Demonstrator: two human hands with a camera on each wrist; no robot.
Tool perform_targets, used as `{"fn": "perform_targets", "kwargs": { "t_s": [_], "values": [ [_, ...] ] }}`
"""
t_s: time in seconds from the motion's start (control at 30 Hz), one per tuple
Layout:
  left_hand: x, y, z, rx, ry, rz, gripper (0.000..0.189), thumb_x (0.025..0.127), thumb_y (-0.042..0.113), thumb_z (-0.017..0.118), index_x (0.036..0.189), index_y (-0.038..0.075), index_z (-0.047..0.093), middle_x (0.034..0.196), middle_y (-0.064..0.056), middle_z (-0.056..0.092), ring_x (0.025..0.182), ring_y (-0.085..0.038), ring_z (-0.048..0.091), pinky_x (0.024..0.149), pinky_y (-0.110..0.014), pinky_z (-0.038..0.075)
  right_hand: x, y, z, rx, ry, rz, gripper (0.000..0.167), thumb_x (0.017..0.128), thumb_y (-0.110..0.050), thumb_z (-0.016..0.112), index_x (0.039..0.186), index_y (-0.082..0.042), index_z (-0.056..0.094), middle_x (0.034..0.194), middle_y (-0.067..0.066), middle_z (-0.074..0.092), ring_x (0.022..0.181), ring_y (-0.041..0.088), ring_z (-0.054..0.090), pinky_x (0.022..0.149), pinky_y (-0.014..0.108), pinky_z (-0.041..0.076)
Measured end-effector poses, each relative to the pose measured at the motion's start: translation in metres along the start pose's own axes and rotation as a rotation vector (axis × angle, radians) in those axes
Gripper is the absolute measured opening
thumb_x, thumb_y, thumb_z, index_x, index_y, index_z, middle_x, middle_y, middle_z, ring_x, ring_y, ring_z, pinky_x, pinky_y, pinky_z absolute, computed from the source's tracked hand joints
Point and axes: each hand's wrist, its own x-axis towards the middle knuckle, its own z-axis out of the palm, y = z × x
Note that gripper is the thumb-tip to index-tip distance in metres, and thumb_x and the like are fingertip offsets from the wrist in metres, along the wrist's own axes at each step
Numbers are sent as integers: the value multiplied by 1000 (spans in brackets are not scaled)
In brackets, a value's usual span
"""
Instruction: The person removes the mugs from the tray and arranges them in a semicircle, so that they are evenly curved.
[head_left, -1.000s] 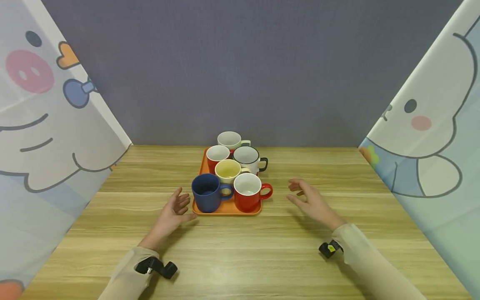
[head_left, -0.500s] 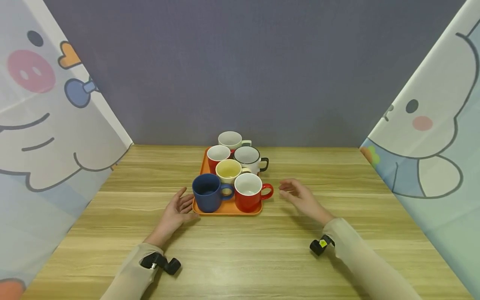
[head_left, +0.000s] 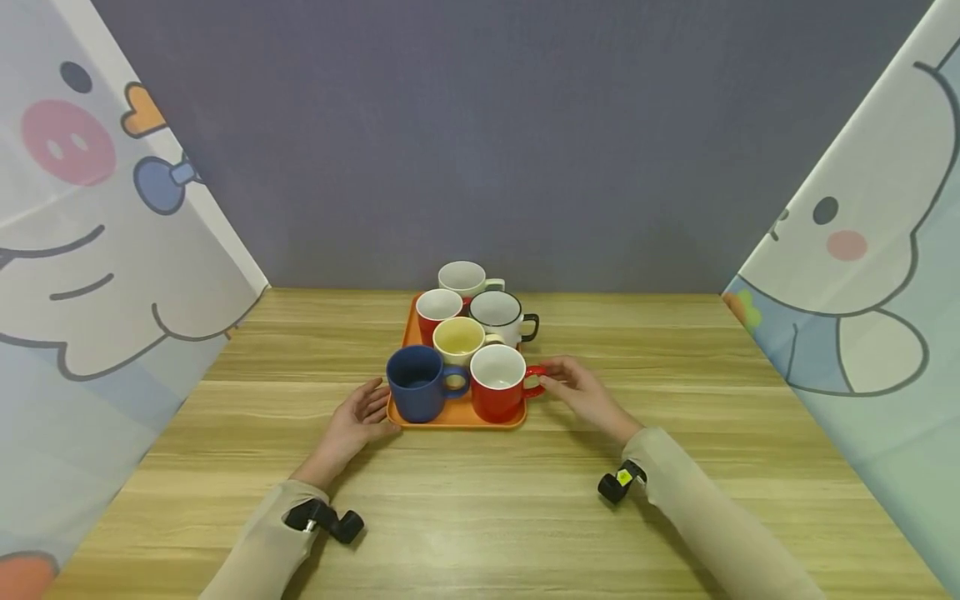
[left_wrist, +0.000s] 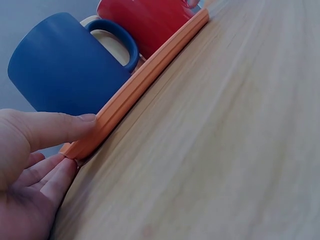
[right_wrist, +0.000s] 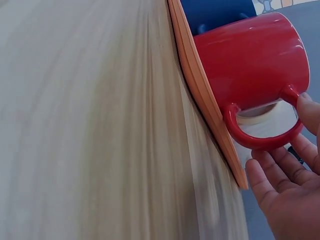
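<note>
An orange tray [head_left: 457, 421] bears several mugs on the wooden table. At its front left corner my left hand [head_left: 354, 423] holds the tray, thumb [left_wrist: 67, 127] against the front wall and fingertips at the corner. Right beside that hand stands a blue mug [head_left: 415, 392]. A red mug [head_left: 497, 400] with a white inside occupies the front right, its handle pointing right. Around this handle [right_wrist: 265, 142] my right hand [head_left: 585, 396] has its fingers extended, fingertips [right_wrist: 257, 170] below it and thumb by its upper end; a firm grasp does not show.
Behind the front pair are a pale yellow mug [head_left: 459, 337], a white mug with a black rim [head_left: 497, 312], a smaller red mug [head_left: 438, 310] and a white cup [head_left: 462, 277]. A grey panel [head_left: 480, 142] rises beyond the table, with printed cloths [head_left: 847, 250] at both sides.
My right hand has come leftward across the table to the red mug's handle. My left hand has shifted slightly right onto the tray's corner. The mugs and tray keep their places.
</note>
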Motion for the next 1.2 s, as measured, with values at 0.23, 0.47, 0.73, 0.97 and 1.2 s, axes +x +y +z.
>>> {"fn": "perform_targets", "kwargs": {
  "t_s": [0.23, 0.47, 0.73, 0.97, 1.2],
  "values": [
    [0, 1, 0, 34, 6, 10, 88, 80, -15, 71, 152, -13, 21, 149, -35, 35, 137, -45, 37, 104, -22, 45, 3, 1, 6, 4, 20, 16, 29, 98, -6, 62, 121, 11, 59, 113, 25, 66, 105, 37, 63, 90, 32, 53],
    [-1, 1, 0, 32, 2, 19, 83, 81, -15, 71, 150, -14, 25, 149, -35, 35, 137, -44, 38, 104, -23, 45, 7, 4, 10, 81, 10, 53, 25, 99, -7, 61, 115, 13, 63, 109, 27, 67, 101, 39, 64, 83, 21, 53],
    [0, 0, 0, 47, 5, 23, 79, 81, -15, 71, 148, -14, 30, 148, -34, 37, 136, -44, 39, 104, -26, 47, 10, 6, 7, 142, -24, 83, 24, 99, -7, 61, 112, 13, 64, 106, 26, 69, 99, 31, 66, 88, 28, 55],
    [-1, 0, 0, 58, 8, 30, 76, 81, -15, 72, 147, -14, 33, 148, -33, 38, 136, -45, 40, 103, -26, 47, 15, 12, 5, 158, -79, 53, 23, 100, -4, 58, 113, 14, 64, 106, 27, 69, 96, 28, 68, 87, 28, 57],
    [0, -1, 0, 53, 7, 21, 75, 81, -14, 72, 146, -14, 34, 148, -33, 38, 136, -44, 40, 103, -25, 47, 14, 12, 5, 232, -103, 22, 23, 100, 0, 55, 114, 18, 61, 104, 30, 68, 95, 32, 69, 87, 33, 58]
  ]
}}
